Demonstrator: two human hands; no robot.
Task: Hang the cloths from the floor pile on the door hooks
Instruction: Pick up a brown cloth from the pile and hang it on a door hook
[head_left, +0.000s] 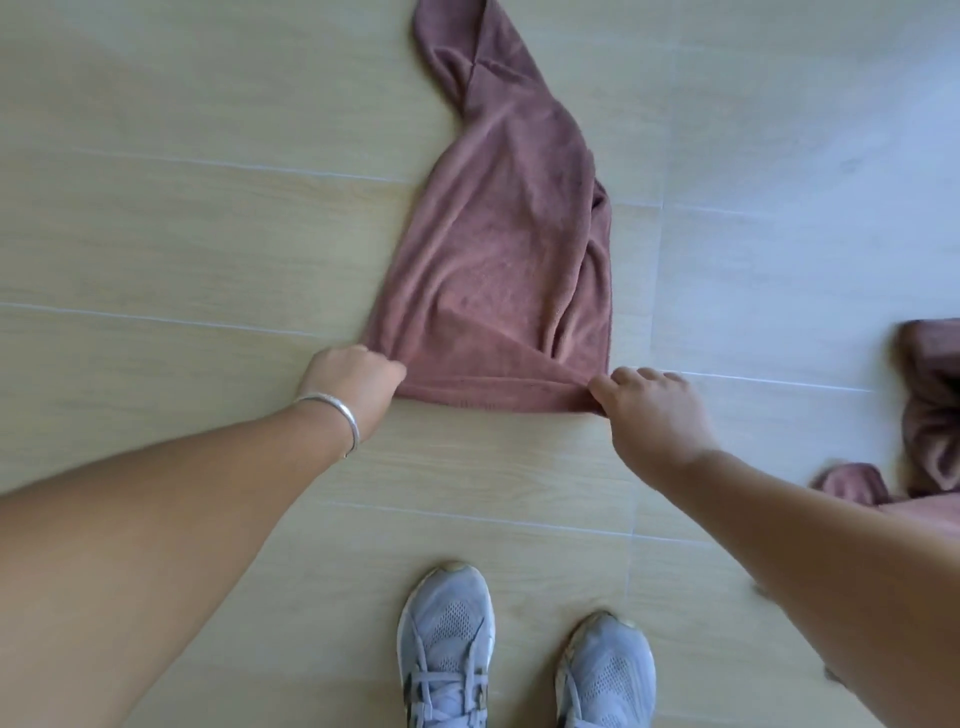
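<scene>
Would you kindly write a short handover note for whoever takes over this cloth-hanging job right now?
Left hand: pinches the near left corner of the brown cloth.
Right hand: pinches its near right corner.
The cloth trails away from the hands across the floor; whether its near edge is lifted is unclear. More brown cloth lies at the right edge.
Done: this cloth is gripped. No door or hooks in view.
Left: hang this one, then the rest.

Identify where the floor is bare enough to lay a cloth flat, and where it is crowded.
Bare floor lies left of the held cloth, and between its near edge and the shoes. Crowded: the right edge, where more cloths are bunched.
</scene>
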